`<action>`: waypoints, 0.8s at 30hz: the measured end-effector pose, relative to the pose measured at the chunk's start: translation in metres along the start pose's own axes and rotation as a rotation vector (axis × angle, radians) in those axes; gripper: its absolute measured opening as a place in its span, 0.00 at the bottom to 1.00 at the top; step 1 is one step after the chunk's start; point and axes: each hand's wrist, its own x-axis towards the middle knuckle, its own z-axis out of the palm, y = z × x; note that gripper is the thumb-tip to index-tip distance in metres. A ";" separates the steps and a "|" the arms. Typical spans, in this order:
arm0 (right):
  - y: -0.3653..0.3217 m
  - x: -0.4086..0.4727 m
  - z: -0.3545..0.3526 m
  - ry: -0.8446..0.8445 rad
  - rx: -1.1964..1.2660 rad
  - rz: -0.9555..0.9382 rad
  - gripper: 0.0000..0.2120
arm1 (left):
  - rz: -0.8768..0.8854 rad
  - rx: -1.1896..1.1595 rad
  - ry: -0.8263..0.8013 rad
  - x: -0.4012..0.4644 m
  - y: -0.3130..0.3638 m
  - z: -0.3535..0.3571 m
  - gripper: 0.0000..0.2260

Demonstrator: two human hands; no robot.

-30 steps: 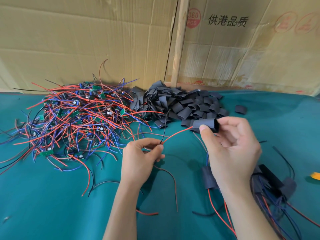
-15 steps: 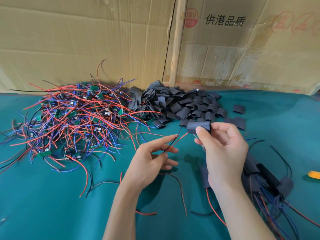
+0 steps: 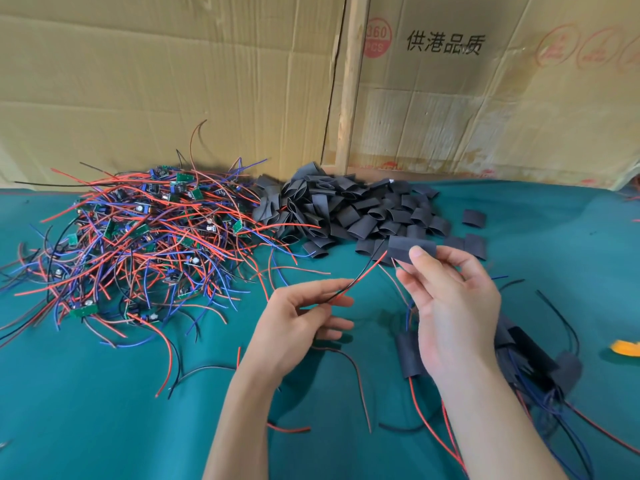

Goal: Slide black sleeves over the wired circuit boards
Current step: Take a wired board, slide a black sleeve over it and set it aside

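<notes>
Head-camera view over a green cloth-covered table (image 3: 104, 410): cardboard sheets (image 3: 173, 81) stand along the far edge, the right one printed in black with "供港品质" beside a red round stamp (image 3: 376, 38) reading "360 PCS"; fainter red seals further right are too washed out to read.

A person's right hand (image 3: 450, 306) pinches a black sleeve (image 3: 410, 249) between thumb and fingers, just in front of the heap of loose black sleeves (image 3: 349, 211). A red wire and a black wire (image 3: 360, 275) run from the sleeve's left end down to the left hand (image 3: 294, 327), which pinches them between thumb and forefinger, its other fingers loosely extended. Whether a board sits inside the sleeve cannot be seen.

Against the picture of a second ago, the left hand has opened from a tight fist to a loose, extended pose, and the right hand with its sleeve sits slightly lower and nearer the left.

Unsleeved wired circuit boards (image 3: 138, 237) lie tangled at the left. Finished sleeved boards (image 3: 530, 355) lie at the lower right, partly hidden behind the right wrist. An orange object (image 3: 625, 348) is cut off at the right edge and cannot be identified.
</notes>
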 end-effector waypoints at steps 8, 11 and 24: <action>-0.008 0.011 -0.010 -0.120 -0.044 0.065 0.08 | -0.014 0.011 -0.018 0.001 -0.002 -0.002 0.23; -0.009 0.014 -0.013 -0.170 -0.067 0.082 0.08 | -0.022 0.009 -0.029 0.002 -0.003 -0.003 0.23; -0.014 0.009 -0.017 -0.499 -0.457 -0.034 0.10 | -0.008 -0.062 0.005 0.004 0.000 -0.004 0.23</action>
